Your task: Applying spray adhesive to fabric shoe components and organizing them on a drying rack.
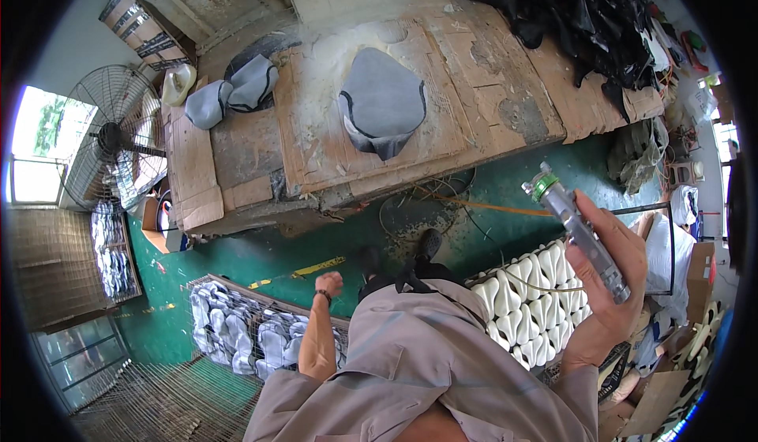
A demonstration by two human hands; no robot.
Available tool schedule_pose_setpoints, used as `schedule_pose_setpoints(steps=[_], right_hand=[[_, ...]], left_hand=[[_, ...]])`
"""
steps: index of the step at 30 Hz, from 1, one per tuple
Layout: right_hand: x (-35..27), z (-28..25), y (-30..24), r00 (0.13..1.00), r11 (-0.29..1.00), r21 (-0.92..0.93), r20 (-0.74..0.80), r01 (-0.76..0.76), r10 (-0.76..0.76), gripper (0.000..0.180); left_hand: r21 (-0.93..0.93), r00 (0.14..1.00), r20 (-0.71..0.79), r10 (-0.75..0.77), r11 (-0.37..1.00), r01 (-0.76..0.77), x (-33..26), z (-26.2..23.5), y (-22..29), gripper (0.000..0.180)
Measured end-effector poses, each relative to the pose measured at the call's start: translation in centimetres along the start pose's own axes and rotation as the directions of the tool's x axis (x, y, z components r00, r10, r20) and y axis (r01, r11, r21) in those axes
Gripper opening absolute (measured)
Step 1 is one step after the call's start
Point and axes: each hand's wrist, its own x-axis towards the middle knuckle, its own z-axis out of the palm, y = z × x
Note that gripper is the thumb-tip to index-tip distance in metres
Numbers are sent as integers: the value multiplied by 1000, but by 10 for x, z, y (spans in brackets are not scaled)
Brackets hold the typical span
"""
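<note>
Right hand [608, 280] grips a ribbed grey metal cylindrical tool with green collar [575, 226]
Left hand [329, 283] seems loosely fisted, empty, above white moulded pieces [237, 331]

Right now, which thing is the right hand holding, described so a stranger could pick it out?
Start at the cardboard-covered workbench and drop right, above the green floor. There the right hand grips a metal cylinder tool, slanted. Unlike the white moulded pieces below, it is silver-grey with a green ring at its upper end.
</note>
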Motion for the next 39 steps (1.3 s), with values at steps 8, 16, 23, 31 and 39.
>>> schedule_pose_setpoints(steps=[8, 16, 23, 31, 39], right_hand=[[-1, -2, 3, 963, 967, -118, 179, 225, -202, 53], [-9, -7, 1, 985, 985, -77, 93, 152, -145, 50], [-37, -9, 6, 992, 982, -185, -110, 41, -62, 50], [-32, -29, 29, 992, 987, -104, -35, 120, -124, 45], [-23, -45, 57, 963, 934, -242, 13, 264, -269, 57]], left_hand=[[148, 985, 11, 170, 974, -170, -2, 23, 75, 21], [147, 999, 39, 10, 989, -16, -3, 14, 8, 23], [37, 980, -32, -196, 980, 198, -16, 11, -27, 28], [58, 886, -135, 443, 897, -439, -15, 53, 68, 22], [301, 181, -337, 924, 288, -909, -133, 138, 317, 24]])
